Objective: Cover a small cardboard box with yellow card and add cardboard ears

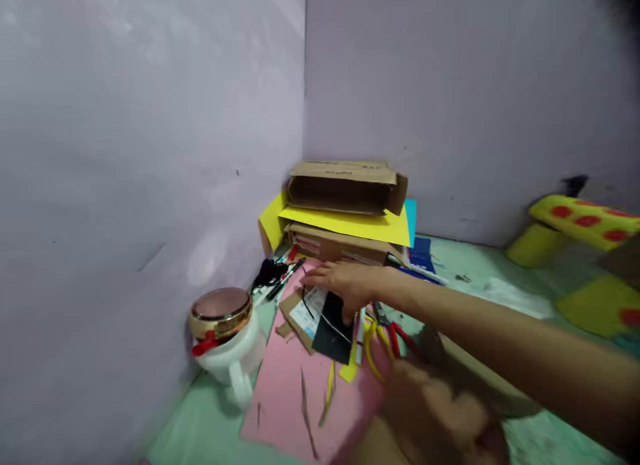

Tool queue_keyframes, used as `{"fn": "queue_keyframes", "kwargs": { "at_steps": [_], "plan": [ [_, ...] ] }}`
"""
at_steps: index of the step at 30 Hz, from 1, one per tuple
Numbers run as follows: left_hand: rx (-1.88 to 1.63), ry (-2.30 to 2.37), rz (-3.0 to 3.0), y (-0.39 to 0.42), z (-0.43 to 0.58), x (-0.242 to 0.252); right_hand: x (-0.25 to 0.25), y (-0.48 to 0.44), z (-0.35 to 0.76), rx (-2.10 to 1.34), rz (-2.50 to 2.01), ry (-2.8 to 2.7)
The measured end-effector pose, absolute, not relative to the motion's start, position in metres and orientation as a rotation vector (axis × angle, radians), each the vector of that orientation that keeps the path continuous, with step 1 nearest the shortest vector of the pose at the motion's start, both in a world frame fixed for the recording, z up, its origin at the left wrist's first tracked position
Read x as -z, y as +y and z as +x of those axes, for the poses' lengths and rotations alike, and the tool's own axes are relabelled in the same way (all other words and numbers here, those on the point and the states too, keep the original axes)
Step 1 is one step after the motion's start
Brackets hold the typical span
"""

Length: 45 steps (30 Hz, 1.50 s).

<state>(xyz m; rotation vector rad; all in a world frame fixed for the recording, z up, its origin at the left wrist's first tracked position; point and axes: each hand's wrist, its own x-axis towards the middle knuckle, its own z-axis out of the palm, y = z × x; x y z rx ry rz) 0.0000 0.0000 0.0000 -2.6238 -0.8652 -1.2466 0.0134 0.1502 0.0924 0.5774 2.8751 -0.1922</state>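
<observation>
My right hand (345, 285) reaches in from the right, palm down, over a black flat piece (333, 332) and a piece of cardboard with a white printed label (307, 315). Its fingers are stretched out and the thumb is apart, near the black piece. Nearer to me, my left hand (440, 412) is smeared by motion beside a tan surface at the bottom edge, so its grip is unclear. Between the hands lie yellow-handled scissors (373, 348) and a red-handled tool (397, 338). Under these spreads a pink sheet (285, 412) with thin cut strips.
A white mug (235, 358) with a gold-rimmed round item (220, 312) stands left by the wall. Behind are an open cardboard box (345, 188), a yellow sheet (350, 225) and black cord (270, 273). Yellow red-dotted pieces (590, 218) sit at right.
</observation>
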Motion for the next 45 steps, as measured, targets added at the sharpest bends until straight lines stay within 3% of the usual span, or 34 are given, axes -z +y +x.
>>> {"fn": "queue_keyframes", "kwargs": {
  "at_steps": [13, 25, 34, 40, 45],
  "plan": [
    [1.373, -1.151, -2.428, -0.021, 0.027, 0.008, -0.095, 0.151, 0.026, 0.164, 0.678, 2.89],
    [1.52, -0.98, -2.391, -0.009, 0.02, -0.009, -0.097, 0.121, 0.047, 0.163, 0.601, 2.637],
    [1.341, -1.013, -2.531, -0.012, 0.011, -0.016, -0.138, 0.148, -0.009, -0.035, 0.698, 2.941],
    [1.198, -1.068, -2.514, -0.011, 0.01, -0.019, -0.124, 0.17, -0.057, -0.101, 0.783, 3.028],
    [1.208, -0.947, -2.595, -0.009, 0.006, -0.024, -0.115, 0.16, -0.044, 0.056, 0.674, 2.913]
  ]
}}
